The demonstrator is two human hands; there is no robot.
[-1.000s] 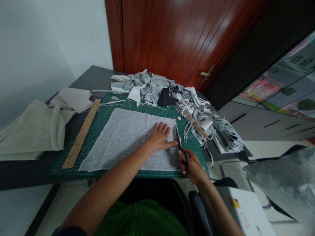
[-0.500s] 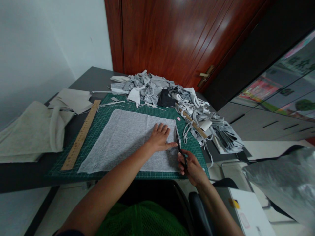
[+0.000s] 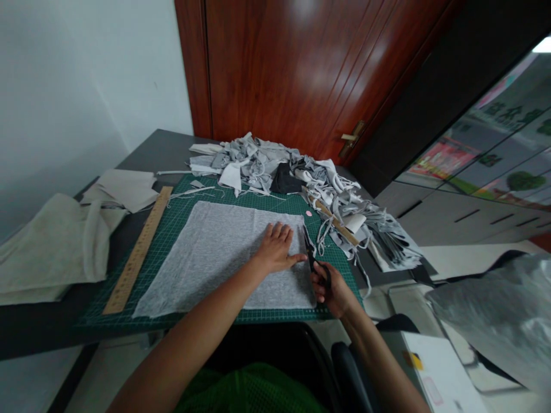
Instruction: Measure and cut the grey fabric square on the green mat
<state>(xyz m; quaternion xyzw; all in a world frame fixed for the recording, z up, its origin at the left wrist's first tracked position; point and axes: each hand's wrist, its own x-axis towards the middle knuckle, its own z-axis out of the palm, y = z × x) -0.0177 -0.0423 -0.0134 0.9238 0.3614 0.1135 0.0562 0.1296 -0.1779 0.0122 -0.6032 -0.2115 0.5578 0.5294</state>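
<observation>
A grey rectangle of fabric lies spread on a green cutting mat. My left hand rests flat on the cloth near its right edge, fingers stretched out. My right hand grips black scissors whose blades point away from me along the cloth's right edge, beside my left thumb.
A wooden ruler lies along the mat's left side. Beige folded fabric sits at the left. A heap of grey and white offcuts covers the far and right part of the dark table. A wooden door stands behind.
The right hand and scissors have moved a little further along the cloth's right edge. The camera has tilted so everything sits lower in the frame. The left hand stays flat.
</observation>
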